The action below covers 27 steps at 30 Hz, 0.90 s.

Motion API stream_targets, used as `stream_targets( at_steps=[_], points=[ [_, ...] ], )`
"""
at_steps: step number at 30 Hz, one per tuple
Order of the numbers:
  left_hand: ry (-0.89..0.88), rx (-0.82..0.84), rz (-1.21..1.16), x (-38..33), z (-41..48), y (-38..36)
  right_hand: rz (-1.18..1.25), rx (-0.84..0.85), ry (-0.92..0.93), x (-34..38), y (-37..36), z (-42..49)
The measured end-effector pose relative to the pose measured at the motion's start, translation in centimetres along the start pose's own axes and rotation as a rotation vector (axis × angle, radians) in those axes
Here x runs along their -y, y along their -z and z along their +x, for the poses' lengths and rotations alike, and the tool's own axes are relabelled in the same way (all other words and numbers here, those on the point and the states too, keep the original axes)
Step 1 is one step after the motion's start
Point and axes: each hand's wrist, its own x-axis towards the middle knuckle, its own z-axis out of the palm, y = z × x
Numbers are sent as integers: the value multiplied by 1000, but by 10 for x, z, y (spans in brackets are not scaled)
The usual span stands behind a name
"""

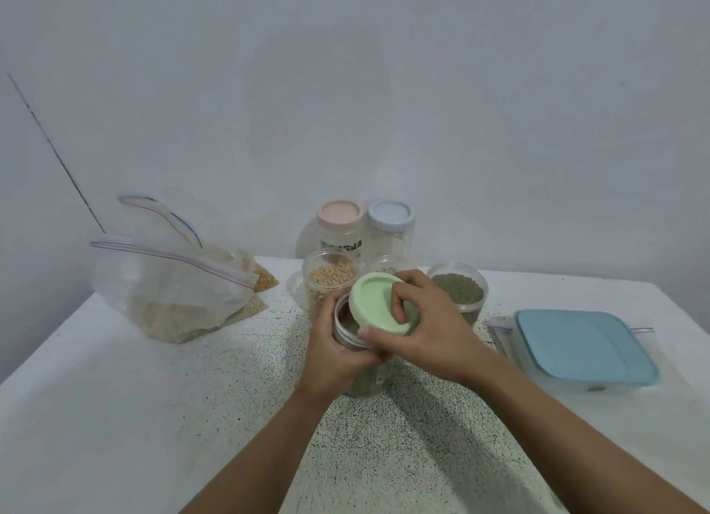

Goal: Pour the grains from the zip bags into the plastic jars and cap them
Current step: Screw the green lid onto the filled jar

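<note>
Now, front and centre on the speckled table (153, 417), the left hand (332, 354) is wrapping its fingers round a clear jar (345, 327) of green grains, while the right hand (426, 333) is pinching the green lid (378, 298), tilting it over the mouth, not seated. Just behind, an open jar of yellow beans (331, 279) is standing, zip bags (180, 294) are slumping left, and a pink-capped jar (340, 227) is standing at the wall.

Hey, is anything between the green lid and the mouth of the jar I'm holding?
Nothing visible. The right hand holds the green lid tilted just above the jar, gripped by the left hand; its mouth looks clear.
</note>
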Motion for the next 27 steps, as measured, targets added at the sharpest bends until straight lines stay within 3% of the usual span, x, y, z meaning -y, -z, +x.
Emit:
stream_targets(
  at_steps=[9,27],
  points=[
    [7,-23,-97,11,1,-4,-408,414,120,4,-6,23],
    [0,-65,-81,14,0,-4,-654,267,356,25,-11,47]
  ],
)
